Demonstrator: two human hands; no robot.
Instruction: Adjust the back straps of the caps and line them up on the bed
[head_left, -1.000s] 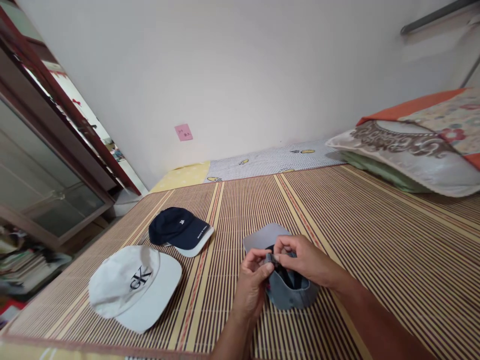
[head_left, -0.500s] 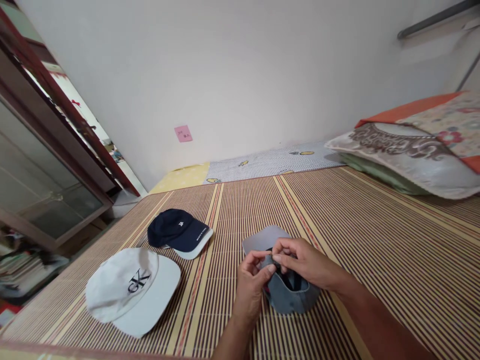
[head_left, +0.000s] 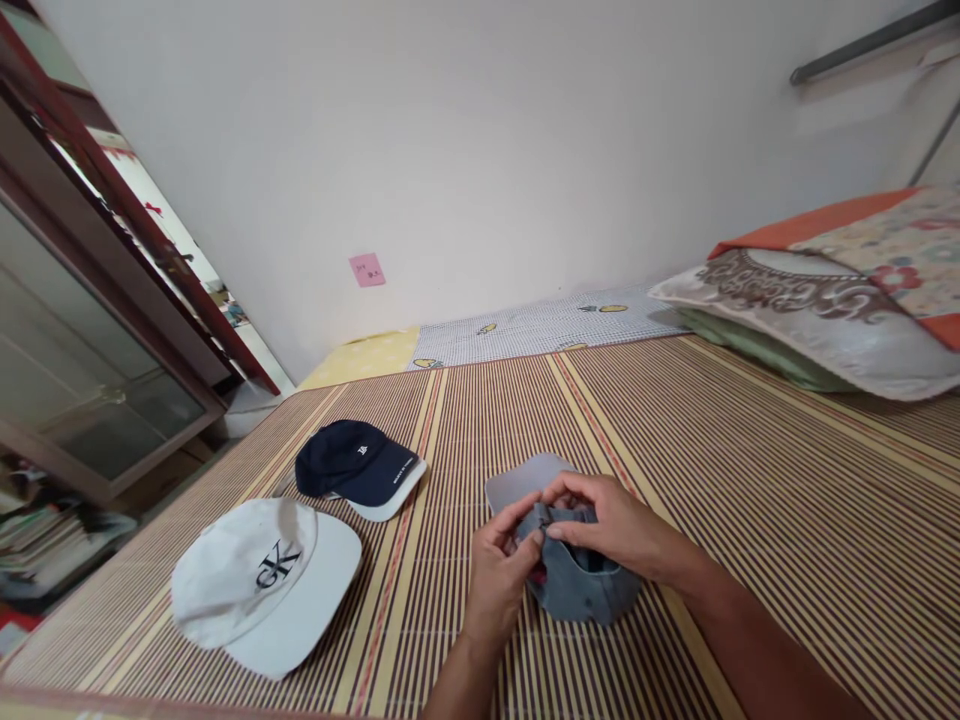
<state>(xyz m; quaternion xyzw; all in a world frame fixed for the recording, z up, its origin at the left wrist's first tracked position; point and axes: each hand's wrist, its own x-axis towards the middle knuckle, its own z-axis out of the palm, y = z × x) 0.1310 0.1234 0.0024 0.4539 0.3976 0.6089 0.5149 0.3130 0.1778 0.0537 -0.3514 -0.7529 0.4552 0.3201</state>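
A grey-blue baseball cap (head_left: 581, 590) lies on the striped mat, its paler brim pointing away from me and its back opening towards me. My left hand (head_left: 504, 560) pinches the left part of the cap's back strap between thumb and fingers. From the other side my right hand (head_left: 600, 515) grips the same strap, thumb below and fingers curled above. Both sets of fingertips nearly meet at the buckle area, which they partly cover. To the left rest a white cap (head_left: 240, 570) with dark letters and a navy cap (head_left: 352, 460) with a white brim edge.
The bamboo mat (head_left: 480, 430) covers the bed up to a patterned sheet (head_left: 517, 325) along the wall. Pillows (head_left: 810, 310) are stacked at the right. A pink note (head_left: 367, 269) sticks to the wall. A glass-fronted cabinet (head_left: 82, 370) stands at the left.
My fingers have shifted slightly on the strap; more of the strap now shows between them, and my right fingers reach further over it. The caps have stayed in place.
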